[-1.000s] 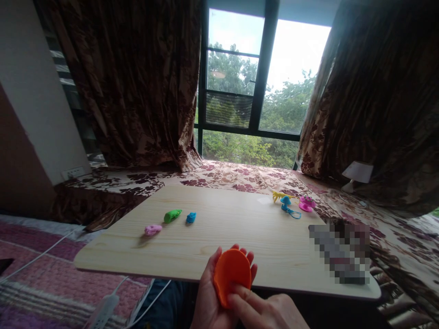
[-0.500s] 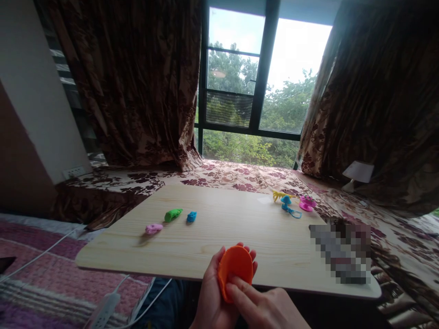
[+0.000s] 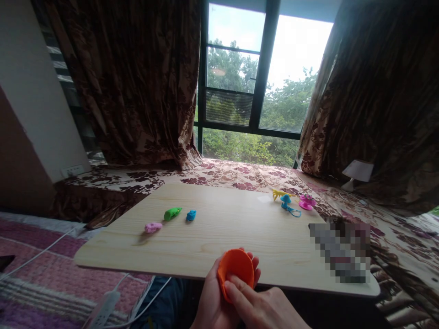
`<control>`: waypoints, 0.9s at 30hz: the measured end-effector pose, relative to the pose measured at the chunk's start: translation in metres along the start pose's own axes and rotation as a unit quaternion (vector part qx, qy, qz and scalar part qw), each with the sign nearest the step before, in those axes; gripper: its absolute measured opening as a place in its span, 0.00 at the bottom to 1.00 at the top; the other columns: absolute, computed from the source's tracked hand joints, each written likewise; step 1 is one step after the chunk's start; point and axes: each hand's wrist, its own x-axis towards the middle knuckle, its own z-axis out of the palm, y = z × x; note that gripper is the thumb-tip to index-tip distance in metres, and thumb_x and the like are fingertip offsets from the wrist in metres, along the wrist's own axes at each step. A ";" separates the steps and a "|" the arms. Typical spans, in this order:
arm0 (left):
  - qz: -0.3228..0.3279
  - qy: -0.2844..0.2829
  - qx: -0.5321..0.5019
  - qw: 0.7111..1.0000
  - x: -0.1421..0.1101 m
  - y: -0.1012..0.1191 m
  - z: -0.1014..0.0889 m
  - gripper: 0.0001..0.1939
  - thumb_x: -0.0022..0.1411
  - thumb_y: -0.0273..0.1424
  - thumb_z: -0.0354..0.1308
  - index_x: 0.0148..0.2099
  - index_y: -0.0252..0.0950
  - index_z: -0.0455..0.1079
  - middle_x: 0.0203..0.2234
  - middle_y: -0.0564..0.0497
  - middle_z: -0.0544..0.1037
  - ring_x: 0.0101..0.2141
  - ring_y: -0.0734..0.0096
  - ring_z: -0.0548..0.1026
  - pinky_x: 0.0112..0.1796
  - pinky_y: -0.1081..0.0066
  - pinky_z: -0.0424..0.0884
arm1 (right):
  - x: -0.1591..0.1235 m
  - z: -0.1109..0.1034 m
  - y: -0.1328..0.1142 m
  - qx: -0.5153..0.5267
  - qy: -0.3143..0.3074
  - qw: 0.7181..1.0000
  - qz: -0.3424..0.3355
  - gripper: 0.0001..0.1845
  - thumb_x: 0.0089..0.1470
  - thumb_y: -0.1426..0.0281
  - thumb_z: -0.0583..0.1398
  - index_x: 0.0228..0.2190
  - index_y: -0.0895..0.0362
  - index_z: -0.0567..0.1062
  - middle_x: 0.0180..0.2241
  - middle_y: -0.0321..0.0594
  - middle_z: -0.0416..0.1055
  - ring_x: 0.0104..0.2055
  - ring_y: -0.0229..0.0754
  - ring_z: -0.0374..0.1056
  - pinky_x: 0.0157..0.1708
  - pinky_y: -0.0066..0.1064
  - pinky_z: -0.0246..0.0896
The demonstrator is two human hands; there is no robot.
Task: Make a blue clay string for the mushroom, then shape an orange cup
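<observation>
An orange piece of modelling clay, thin and pressed into a shallow cup, is held over the near edge of the table. My left hand cradles it from below and behind, with the fingertips curled up around its far right side. Against its inner face, near the lower left, press the bent fingers of my right hand; the thumb of that hand is hidden. Farther left on the table lie a pink lump of clay, a green one and a small blue one.
The pale wooden table bears a yellow piece, a blue mushroom-like shape and a pink figure at the far right. A pixelated object lies at the right edge. A power strip with cords is at lower left.
The orange clay has tipped slightly and looks a little more cupped. Both hands stay on it, with my right fingers shifted only a little. The other pieces have not moved on the table.
</observation>
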 end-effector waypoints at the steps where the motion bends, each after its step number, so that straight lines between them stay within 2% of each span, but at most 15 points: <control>1: -0.001 0.002 -0.001 1.000 0.000 0.000 0.000 0.11 0.56 0.31 0.54 0.39 0.29 0.71 0.36 0.40 0.78 0.45 0.54 0.72 0.47 0.57 0.66 | -0.001 0.001 0.001 0.000 0.001 1.000 -0.005 0.23 0.50 0.76 0.52 0.50 0.58 0.61 0.50 0.40 0.67 0.20 0.36 0.70 0.11 0.26 0.55; 7: -0.042 0.000 0.030 0.999 -0.002 0.005 0.001 0.09 0.55 0.28 0.53 0.36 0.29 0.71 0.33 0.41 0.78 0.41 0.56 0.75 0.44 0.56 0.68 | -0.006 -0.004 0.009 -0.006 0.001 1.000 -0.009 0.24 0.50 0.77 0.52 0.50 0.57 0.59 0.48 0.41 0.69 0.25 0.37 0.72 0.14 0.24 0.54; 11: -0.046 -0.009 0.038 0.998 0.000 0.004 -0.003 0.11 0.55 0.29 0.54 0.40 0.29 0.70 0.38 0.40 0.77 0.44 0.53 0.73 0.43 0.56 0.68 | -0.004 -0.004 0.005 -0.009 -0.035 0.999 0.001 0.16 0.51 0.78 0.52 0.43 0.56 0.64 0.39 0.36 0.74 0.19 0.34 0.69 0.12 0.26 0.48; 14: -0.050 -0.016 0.044 0.998 0.002 0.002 -0.008 0.12 0.56 0.29 0.53 0.41 0.28 0.69 0.37 0.39 0.76 0.43 0.55 0.73 0.42 0.59 0.69 | -0.002 -0.014 0.006 0.024 -0.064 0.998 -0.002 0.14 0.49 0.79 0.53 0.39 0.56 0.67 0.34 0.34 0.74 0.20 0.36 0.69 0.13 0.25 0.51; 16: -0.056 -0.044 0.040 0.997 0.003 0.003 -0.009 0.12 0.57 0.29 0.52 0.40 0.26 0.69 0.36 0.39 0.77 0.42 0.58 0.74 0.42 0.63 0.69 | -0.002 -0.029 0.011 0.091 -0.068 0.994 0.005 0.16 0.47 0.80 0.52 0.38 0.54 0.68 0.35 0.33 0.74 0.28 0.38 0.72 0.20 0.22 0.58; 18: -0.059 -0.078 0.021 0.995 0.003 0.004 -0.008 0.12 0.59 0.30 0.50 0.39 0.25 0.69 0.35 0.39 0.76 0.41 0.61 0.74 0.43 0.66 0.68 | -0.003 -0.046 0.018 0.158 -0.046 0.986 0.026 0.20 0.47 0.81 0.51 0.41 0.52 0.68 0.42 0.36 0.72 0.39 0.39 0.71 0.31 0.22 0.62; 21: -0.052 -0.108 0.001 0.993 0.002 0.005 -0.003 0.13 0.60 0.32 0.50 0.41 0.28 0.69 0.37 0.42 0.77 0.39 0.63 0.74 0.46 0.61 0.66 | -0.002 -0.061 0.029 0.212 0.023 0.974 0.073 0.22 0.51 0.80 0.49 0.46 0.51 0.67 0.51 0.38 0.66 0.48 0.38 0.66 0.43 0.25 0.60; 24: -0.062 -0.114 0.028 0.991 0.002 0.004 0.007 0.14 0.60 0.35 0.50 0.43 0.31 0.68 0.38 0.43 0.76 0.40 0.60 0.74 0.47 0.54 0.64 | 0.004 -0.056 0.040 0.211 0.075 0.964 0.145 0.19 0.52 0.74 0.53 0.47 0.52 0.69 0.49 0.40 0.67 0.47 0.41 0.65 0.46 0.30 0.59; 27: -0.063 -0.097 0.077 0.990 0.004 0.003 0.018 0.17 0.58 0.38 0.52 0.43 0.30 0.68 0.37 0.43 0.76 0.39 0.61 0.74 0.47 0.57 0.64 | 0.017 -0.036 0.053 0.238 0.043 0.954 0.177 0.18 0.49 0.71 0.56 0.43 0.54 0.72 0.39 0.40 0.73 0.39 0.42 0.68 0.39 0.29 0.61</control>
